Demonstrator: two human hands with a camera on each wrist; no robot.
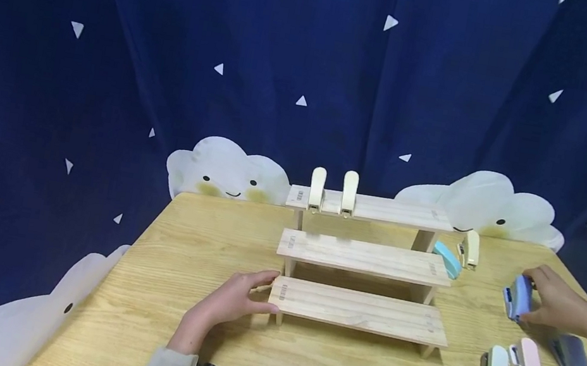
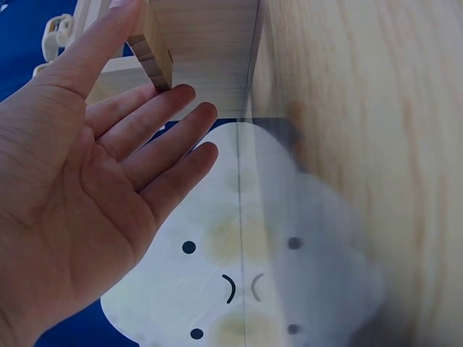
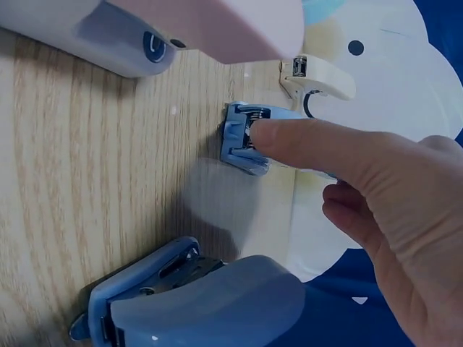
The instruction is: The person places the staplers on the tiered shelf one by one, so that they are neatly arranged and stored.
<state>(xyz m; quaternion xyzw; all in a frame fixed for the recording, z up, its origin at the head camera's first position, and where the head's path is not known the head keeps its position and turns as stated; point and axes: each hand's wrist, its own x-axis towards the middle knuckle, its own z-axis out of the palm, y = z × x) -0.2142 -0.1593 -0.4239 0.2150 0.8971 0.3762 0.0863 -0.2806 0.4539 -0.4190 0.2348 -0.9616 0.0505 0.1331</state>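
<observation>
Left hand (image 1: 231, 298), relaxed, touches 3-tier rack (image 1: 356, 309); right hand (image 1: 562, 305) grips blue stapler (image 1: 520, 297).

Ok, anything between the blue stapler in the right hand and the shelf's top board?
Yes: the turquoise stapler and a cream stapler sit by the right end of the shelf, roughly between the blue stapler and the top board. Lifting over both would likely avoid them.

Wooden table (image 1: 216, 235) bearing tiered shelf (image 1: 365, 313), staplers (image 1: 531, 361)
</observation>
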